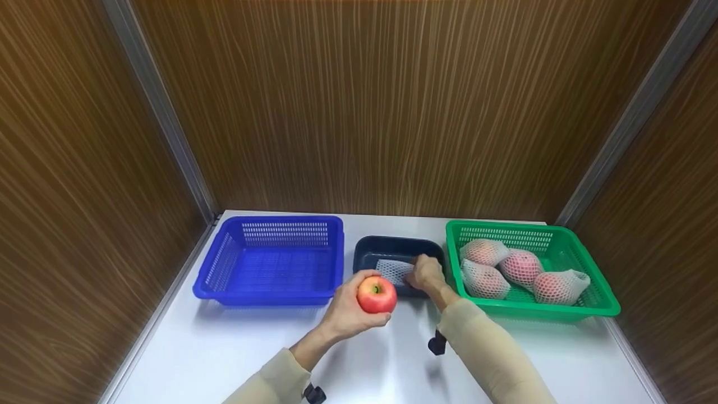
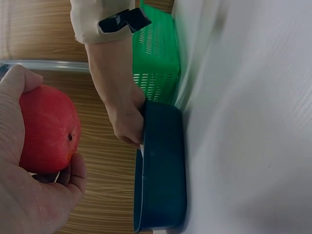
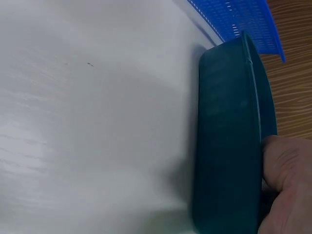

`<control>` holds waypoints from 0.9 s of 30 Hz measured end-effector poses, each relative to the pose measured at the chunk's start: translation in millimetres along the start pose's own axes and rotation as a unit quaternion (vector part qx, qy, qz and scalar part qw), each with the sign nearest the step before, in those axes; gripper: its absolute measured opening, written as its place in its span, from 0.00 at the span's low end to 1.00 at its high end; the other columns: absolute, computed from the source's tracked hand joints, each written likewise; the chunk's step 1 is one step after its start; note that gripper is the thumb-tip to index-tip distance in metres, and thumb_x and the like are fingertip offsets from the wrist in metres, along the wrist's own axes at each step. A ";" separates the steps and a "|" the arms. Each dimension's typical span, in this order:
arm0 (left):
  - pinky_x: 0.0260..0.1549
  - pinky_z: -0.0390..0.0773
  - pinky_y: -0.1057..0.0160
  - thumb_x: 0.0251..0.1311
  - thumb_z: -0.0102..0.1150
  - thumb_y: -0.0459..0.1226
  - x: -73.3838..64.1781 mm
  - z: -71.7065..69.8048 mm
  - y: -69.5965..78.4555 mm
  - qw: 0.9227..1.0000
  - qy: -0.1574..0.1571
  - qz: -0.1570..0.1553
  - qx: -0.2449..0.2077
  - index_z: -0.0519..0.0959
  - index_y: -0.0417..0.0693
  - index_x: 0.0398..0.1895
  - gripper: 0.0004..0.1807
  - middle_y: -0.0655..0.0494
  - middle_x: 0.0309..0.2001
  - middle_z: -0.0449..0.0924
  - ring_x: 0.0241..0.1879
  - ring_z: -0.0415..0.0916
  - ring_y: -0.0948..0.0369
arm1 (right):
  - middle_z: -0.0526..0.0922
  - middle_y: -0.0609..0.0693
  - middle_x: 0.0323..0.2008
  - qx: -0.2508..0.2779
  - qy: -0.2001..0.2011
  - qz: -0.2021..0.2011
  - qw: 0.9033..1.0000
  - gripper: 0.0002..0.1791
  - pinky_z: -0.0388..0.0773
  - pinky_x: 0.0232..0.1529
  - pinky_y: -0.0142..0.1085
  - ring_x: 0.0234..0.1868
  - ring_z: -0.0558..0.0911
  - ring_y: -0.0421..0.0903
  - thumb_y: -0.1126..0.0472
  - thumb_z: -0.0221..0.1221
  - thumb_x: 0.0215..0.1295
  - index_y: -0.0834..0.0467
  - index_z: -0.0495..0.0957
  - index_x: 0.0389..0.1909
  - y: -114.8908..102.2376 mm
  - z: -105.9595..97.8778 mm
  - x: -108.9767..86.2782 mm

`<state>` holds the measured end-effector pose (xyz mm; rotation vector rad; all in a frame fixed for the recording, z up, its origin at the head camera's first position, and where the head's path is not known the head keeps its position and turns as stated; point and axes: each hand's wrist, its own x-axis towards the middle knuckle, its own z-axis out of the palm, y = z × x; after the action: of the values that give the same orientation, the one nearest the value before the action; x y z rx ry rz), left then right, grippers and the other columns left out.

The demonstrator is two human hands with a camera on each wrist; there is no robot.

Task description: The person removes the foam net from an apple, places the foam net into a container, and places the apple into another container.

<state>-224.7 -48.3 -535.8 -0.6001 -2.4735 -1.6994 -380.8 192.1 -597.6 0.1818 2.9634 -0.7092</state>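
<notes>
Left fingers [image 2: 77,174] round apple [image 1: 377,295]; right fingers [image 1: 414,277] grip netting [image 1: 392,271].

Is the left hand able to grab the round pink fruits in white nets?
Probably not: the left hand already holds a round red apple, and the beige-sleeved right arm lies between it and the netted fruits in the green plastic basket.

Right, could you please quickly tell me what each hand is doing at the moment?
Left hand: holding a bare red apple.
Right hand: fingers curled, apparently holding the white foam net in the dark tray.
</notes>
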 end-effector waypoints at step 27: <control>0.55 0.86 0.61 0.47 0.86 0.43 1.3 3.6 -1.7 1.000 0.007 0.014 0.001 0.81 0.55 0.68 0.40 0.53 0.58 0.90 0.54 0.86 0.57 | 0.93 0.59 0.47 -0.082 0.000 -0.018 0.996 0.21 0.92 0.52 0.54 0.42 0.88 0.52 0.51 0.76 0.65 0.62 0.87 0.50 -30.0 -22.0 -25.0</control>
<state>-225.9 -45.2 -538.3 -0.6169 -2.4446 -1.6859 -361.4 173.2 -561.8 0.1169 3.0132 -0.4664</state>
